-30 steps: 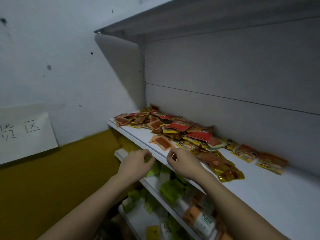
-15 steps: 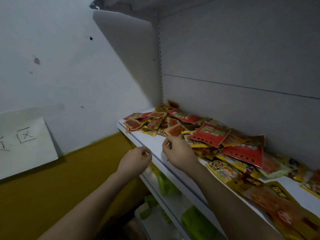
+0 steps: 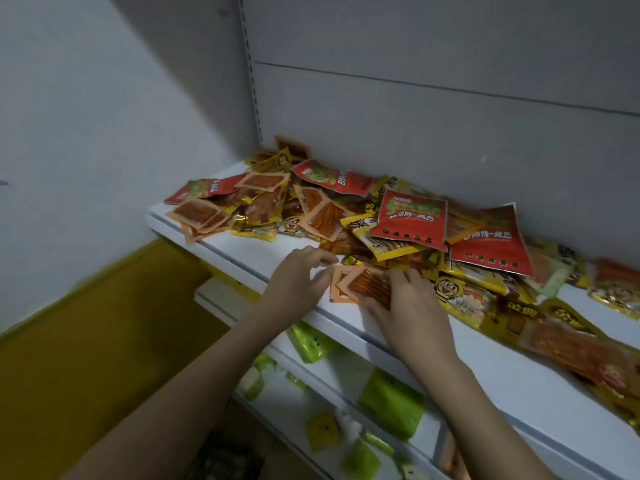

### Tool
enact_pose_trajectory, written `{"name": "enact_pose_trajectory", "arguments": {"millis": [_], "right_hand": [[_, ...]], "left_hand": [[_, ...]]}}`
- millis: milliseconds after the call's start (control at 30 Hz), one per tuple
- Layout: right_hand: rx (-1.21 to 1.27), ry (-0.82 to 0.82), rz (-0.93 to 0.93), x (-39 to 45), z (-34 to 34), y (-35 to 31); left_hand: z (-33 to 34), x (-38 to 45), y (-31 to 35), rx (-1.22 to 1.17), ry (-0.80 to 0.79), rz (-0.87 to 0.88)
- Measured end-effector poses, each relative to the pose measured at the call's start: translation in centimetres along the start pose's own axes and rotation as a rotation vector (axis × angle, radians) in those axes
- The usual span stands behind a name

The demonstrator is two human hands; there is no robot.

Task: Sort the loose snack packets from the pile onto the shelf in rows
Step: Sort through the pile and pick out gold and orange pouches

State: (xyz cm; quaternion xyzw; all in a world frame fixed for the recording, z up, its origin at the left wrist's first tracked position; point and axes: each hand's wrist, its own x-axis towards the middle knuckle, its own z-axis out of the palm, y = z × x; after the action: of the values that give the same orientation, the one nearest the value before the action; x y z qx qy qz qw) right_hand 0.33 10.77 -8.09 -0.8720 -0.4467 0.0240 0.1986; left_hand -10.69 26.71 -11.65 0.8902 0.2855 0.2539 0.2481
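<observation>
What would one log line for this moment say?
step: sorting | left hand: touching orange packets | right hand: pressing them flat | place: shelf front | pile: unsorted

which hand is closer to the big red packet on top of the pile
Right. The right hand lies just below the red packet, fingers resting on small orange packets; the left hand sits further left, by the shelf's front edge.

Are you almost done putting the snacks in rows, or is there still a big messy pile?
Barely started. No tidy rows show yet. Both hands, the left hand and right hand, are on a few small orange packets at the front of the shelf, maybe beginning one. Behind them the pile of red, yellow and orange packets is still jumbled.
</observation>
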Motion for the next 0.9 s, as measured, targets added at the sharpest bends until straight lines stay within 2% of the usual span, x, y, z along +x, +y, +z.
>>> {"name": "enact_pose_trajectory", "arguments": {"millis": [67,300,500,600,667,700,767,833,900], "right_hand": [[-0.023,-0.024,0.057,-0.1,0.8,0.0],[0.01,-0.066,0.347,-0.6,0.7,-0.7],[0.026,-0.081,0.464,-1.4,0.2,-1.1],[-0.003,-0.082,0.453,-1.6,-0.1,-1.0],[0.168,-0.049,0.43,-1.8,-0.2,-1.0],[0.31,-0.017,0.426,-2.0,-0.3,-1.2],[0.603,0.053,0.411,-2.3,-0.3,-1.6],[0.841,0.077,0.377,-2.3,-0.5,-2.6],[1.018,0.049,0.319,-2.0,-0.5,-3.8]], "left_hand": [[0.7,0.4,-1.5,0.002,0.031,0.085],[1.2,0.5,-2.7,-0.001,0.059,0.163],[1.2,0.2,-2.7,0.031,0.044,0.199],[0.9,0.0,-2.6,0.026,0.012,0.201],[0.2,-0.1,-2.4,-0.11,-0.027,0.134],[-0.5,-0.1,-2.0,-0.268,-0.032,0.032],[-2.2,-0.5,-0.9,-0.626,0.037,-0.197],[-3.6,-1.6,0.4,-0.821,0.103,-0.337],[-4.1,-2.8,1.7,-0.973,-0.011,-0.41]]}}
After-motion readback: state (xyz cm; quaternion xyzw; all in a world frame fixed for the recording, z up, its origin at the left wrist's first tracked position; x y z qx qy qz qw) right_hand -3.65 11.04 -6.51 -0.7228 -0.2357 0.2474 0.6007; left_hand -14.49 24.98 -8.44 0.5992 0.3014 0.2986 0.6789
